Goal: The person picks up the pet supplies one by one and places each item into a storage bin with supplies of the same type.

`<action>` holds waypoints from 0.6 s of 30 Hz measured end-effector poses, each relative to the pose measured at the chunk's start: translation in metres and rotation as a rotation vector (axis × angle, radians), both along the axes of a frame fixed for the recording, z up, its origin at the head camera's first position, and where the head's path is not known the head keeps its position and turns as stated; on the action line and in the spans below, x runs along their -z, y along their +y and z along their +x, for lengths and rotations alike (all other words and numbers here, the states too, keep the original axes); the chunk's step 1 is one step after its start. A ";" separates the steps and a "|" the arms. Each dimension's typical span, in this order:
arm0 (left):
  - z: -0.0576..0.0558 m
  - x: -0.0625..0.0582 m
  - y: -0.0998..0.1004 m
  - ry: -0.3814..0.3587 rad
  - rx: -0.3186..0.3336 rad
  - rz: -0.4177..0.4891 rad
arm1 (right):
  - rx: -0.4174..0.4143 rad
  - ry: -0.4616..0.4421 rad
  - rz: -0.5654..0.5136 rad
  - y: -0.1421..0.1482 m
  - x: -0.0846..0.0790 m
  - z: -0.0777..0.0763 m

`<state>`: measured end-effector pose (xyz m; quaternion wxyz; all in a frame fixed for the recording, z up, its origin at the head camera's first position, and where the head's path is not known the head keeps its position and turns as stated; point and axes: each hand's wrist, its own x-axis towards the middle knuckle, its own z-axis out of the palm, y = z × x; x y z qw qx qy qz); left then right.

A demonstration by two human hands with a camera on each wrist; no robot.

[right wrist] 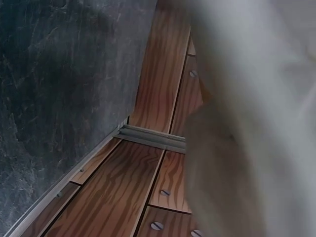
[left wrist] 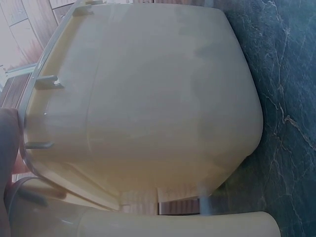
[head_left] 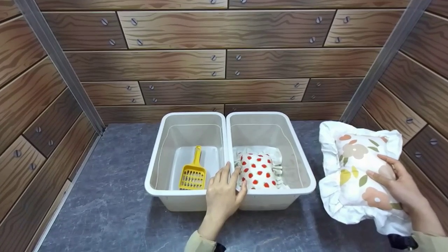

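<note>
My right hand (head_left: 404, 183) grips the lower right part of a white ruffled cushion (head_left: 364, 154) with a flower print, right of two plastic bins. In the right wrist view the pale blurred fabric (right wrist: 256, 123) covers the right side. My left hand (head_left: 222, 192) lies over the front rims where the left bin (head_left: 157, 154) and right bin (head_left: 297, 154) meet, fingers extended. A yellow slotted litter scoop (head_left: 193, 173) leans in the left bin. Inside the right bin lies a small strawberry-print cushion (head_left: 258, 171) with a frilled edge.
Both bins stand side by side on a dark grey marbled tabletop (head_left: 115, 189). Wood-patterned panels (head_left: 224, 29) close off the back and both sides, with grey metal strips (head_left: 66, 73) at the corners. In the left wrist view, a bin's outer wall (left wrist: 158, 98) fills most of the frame.
</note>
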<state>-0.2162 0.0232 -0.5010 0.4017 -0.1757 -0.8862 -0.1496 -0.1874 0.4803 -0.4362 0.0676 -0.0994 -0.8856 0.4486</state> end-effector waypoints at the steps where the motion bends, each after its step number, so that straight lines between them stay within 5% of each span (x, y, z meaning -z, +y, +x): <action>1: 0.000 0.000 0.000 0.000 0.000 0.001 | 0.009 0.002 -0.004 -0.001 -0.001 -0.001; 18: 0.001 -0.001 0.000 -0.032 0.000 0.004 | 0.065 0.069 0.020 -0.012 -0.027 -0.004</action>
